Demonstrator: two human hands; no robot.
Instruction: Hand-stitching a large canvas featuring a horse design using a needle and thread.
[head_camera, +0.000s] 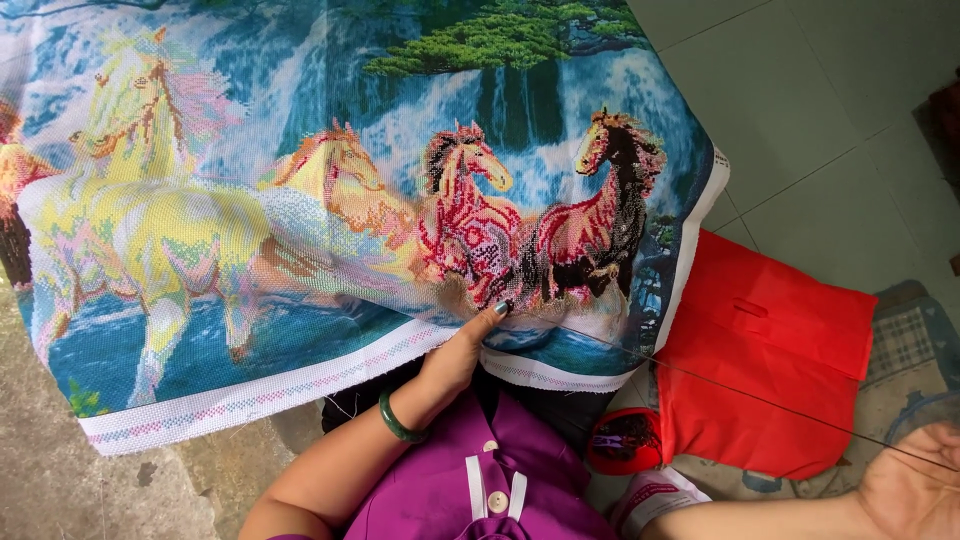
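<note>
The left hand (455, 355) presses flat, fingers apart, on the near edge of the horse cloth (300, 200). The right hand (910, 490), far right, pulls the dark thread (760, 398) tight; its grip is hidden. A stitch is being drawn through.

Purple shirt (470, 480) (white buttons), green bangle (397, 420).

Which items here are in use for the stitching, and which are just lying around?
In use:
- horse canvas, with the left hand pressing its lower edge
- dark thread, pulled taut from the canvas to the right hand

Lying about:
- red cloth bag on the floor
- small red tray of threads
- checked mat
</note>
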